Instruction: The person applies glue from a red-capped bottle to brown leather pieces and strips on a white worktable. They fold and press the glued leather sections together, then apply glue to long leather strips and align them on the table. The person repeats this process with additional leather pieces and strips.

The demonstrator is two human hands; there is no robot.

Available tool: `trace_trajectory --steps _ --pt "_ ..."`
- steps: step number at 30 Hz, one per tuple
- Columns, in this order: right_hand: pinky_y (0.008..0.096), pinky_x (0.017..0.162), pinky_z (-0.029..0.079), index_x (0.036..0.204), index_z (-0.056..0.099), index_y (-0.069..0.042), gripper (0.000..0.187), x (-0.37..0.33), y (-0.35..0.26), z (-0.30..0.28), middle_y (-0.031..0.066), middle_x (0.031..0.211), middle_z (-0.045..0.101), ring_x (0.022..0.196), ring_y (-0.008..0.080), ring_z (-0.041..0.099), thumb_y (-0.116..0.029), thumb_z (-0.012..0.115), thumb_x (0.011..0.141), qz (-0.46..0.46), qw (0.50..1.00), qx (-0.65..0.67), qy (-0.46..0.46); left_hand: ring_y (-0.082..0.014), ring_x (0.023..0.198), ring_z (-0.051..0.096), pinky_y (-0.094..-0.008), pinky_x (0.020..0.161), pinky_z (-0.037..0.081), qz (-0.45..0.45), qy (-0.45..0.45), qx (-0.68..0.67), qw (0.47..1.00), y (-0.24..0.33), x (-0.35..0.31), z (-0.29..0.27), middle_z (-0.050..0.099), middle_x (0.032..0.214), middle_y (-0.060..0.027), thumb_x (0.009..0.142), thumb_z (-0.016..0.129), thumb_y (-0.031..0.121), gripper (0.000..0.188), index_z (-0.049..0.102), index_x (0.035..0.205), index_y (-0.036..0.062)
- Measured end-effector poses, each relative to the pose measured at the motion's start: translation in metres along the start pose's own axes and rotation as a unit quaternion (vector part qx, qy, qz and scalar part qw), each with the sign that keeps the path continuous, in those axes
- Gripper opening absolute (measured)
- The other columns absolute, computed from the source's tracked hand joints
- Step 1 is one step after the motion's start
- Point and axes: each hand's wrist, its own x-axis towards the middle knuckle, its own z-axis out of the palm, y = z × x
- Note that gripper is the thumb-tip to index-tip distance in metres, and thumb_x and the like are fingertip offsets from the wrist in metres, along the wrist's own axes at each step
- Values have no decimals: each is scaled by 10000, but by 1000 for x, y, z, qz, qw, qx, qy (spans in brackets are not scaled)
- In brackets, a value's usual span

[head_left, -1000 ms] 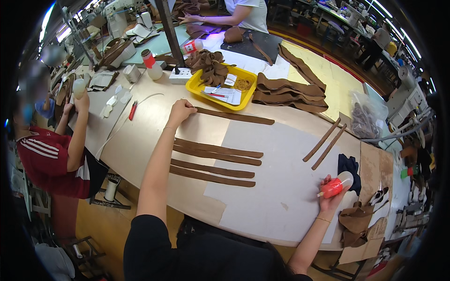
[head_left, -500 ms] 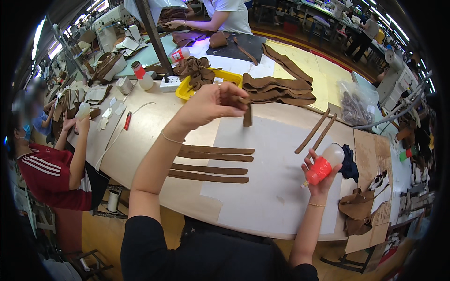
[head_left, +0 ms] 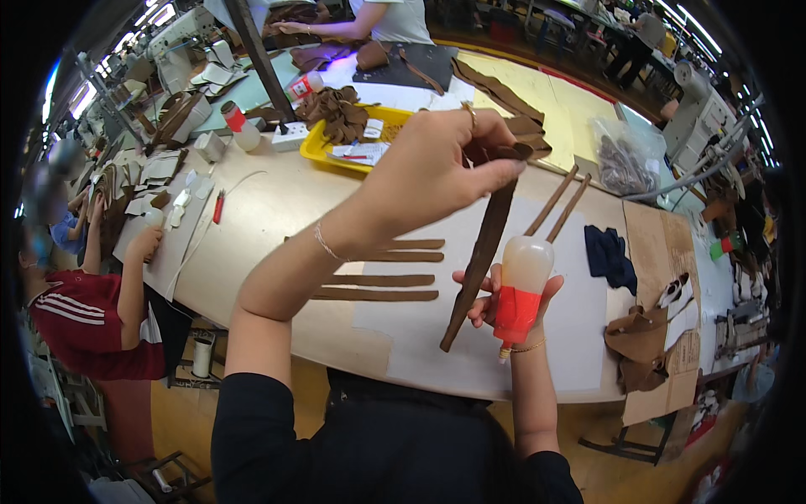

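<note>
A: Starting with the biggest: long rounded worktable (head_left: 277,218), pale top, spanning the whole view. Why so bare in the middle?

B: Probably kept free as working room. Covered there with a white paper sheet (head_left: 554,353), likely to protect the top. Clutter pushed to the far edge: a yellow tray (head_left: 323,149) of brown scraps, well apart from both hands.

A: And beside it, at the left edge?

B: A co-worker in a red shirt (head_left: 75,323), busy with separate pale pieces; no contact with anything here.

A: Next down, the flat brown strips (head_left: 378,280)?

B: Laid side by side on the table, parallel, partly behind the raised left forearm. Seemingly lined up for easy one-at-a-time reach. Two thinner strips (head_left: 558,202) further right, angled, just beyond the sheet's middle.

A: Then the left hand (head_left: 428,172)?

B: Raised well above the table, fingers closed narrow, pinching the top end of a long brown strip (head_left: 483,252). Held high so as to hang free, lower end slanting down toward the near edge, clear of the table.

A: And the right hand (head_left: 495,307)?

B: Lower, just beside the hanging strip's bottom end, fingers wrapped round a squeeze bottle (head_left: 520,290), clear body with red label. Seems tipped nozzle-down, close by the strip.
</note>
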Motion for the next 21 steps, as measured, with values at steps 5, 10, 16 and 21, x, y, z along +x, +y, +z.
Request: trace_trajectory --steps 5,10,16,21 --pt "485 822 545 1077 512 18 954 -39 17 -4 404 1355 333 1059 464 593 -820 591 628 11 999 1 43 -48 604 594 -180 527 466 -64 -27 -55 996 -15 2 6 632 724 -10 831 721 132 179 602 863 2" --pt "488 835 543 1075 513 12 949 -70 22 0 377 1268 455 1064 456 593 -830 559 641 -1 994 -30 101 -94 600 636 -207 527 510 -87 -22 -93 992 -45 22 10 640 735 -43 850 698 141 188 594 887 -12" --pt "512 882 520 1078 512 24 916 -138 14 22 394 1252 456 1095 462 572 -807 532 695 -5 978 -63 199 -139 622 667 -221 554 549 -227 -74 -179 954 -121 15 27 646 741 -87 834 714 133 225 563 892 -24" --pt "503 880 522 1285 428 30 889 -172 8 32 376 1299 427 1096 478 562 -724 464 815 57 926 -72 367 -158 611 672 -228 536 558 -345 -104 -139 922 -261 -26 68 658 727 -115 834 662 20 139 606 900 -90"
